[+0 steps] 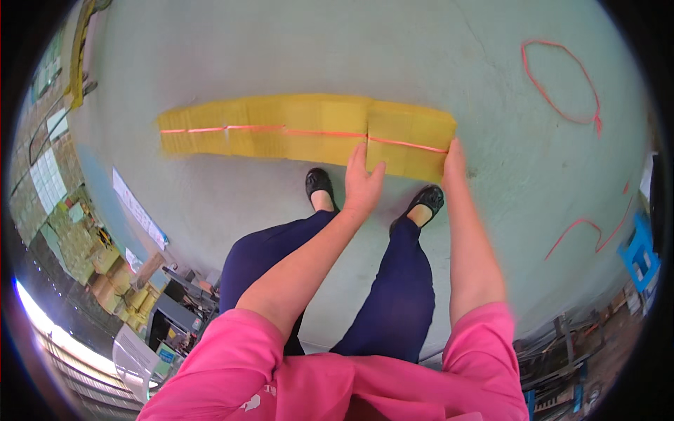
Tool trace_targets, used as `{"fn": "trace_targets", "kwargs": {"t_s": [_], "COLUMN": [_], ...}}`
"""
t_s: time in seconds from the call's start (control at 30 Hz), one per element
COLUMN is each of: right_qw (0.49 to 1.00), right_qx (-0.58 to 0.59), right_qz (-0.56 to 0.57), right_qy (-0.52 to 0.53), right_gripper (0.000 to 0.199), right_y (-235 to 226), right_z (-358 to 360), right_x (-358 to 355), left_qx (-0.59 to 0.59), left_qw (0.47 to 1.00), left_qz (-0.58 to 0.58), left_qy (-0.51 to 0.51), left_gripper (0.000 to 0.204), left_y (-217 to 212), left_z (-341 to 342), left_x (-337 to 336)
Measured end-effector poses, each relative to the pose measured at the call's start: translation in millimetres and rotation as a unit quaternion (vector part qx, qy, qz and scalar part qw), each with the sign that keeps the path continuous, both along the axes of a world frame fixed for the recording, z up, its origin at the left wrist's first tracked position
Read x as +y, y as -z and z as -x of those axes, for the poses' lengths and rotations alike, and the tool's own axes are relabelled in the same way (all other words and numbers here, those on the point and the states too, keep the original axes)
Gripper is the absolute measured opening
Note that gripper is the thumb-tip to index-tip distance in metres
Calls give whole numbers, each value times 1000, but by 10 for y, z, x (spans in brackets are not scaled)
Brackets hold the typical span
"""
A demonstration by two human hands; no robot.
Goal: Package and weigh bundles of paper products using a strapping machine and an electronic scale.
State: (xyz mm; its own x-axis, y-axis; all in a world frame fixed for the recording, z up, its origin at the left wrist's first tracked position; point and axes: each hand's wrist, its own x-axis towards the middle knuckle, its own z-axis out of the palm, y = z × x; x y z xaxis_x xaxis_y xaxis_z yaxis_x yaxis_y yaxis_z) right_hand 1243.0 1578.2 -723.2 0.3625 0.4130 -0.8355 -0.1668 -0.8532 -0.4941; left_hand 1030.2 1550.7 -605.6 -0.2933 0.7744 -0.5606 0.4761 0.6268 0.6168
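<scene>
A long row of yellow, card-like pieces (316, 116) packed side by side lies across the floor before my feet. A thin pink strap (326, 133) runs along its top, and a narrow dark seam divides the row right of its middle. My left hand (363, 181) touches the near side by that seam, its fingers stretched out and thumb apart. Against the right end rests my right hand (454, 160), fingers extended along the end face; part of them is hidden.
On the pale green floor (281, 42) lie a pink strap loop (562, 81) at the far right and a loose pink strap piece (586, 224). A blue plastic stool (639, 252) stands at the right edge. Machinery (175, 316) and yellow stacks (116, 288) fill the left.
</scene>
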Motion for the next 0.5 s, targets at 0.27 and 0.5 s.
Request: {"fn": "trace_targets", "kwargs": {"t_s": [0.27, 0.5], "right_qw": [970, 875], "right_qx": [34, -116], "right_qz": [60, -116], "right_qy": [-232, -455], "right_gripper": [42, 39], "right_y": [-1850, -3798], "right_z": [453, 826], "right_x": [-1461, -2311], "left_qx": [64, 30], "left_qw": [998, 981], "left_qz": [-13, 192], "left_qy": [16, 6], "left_gripper": [52, 43], "left_y": [-1177, -2396], "left_z": [1337, 2573], "left_x": [-403, -1530]}}
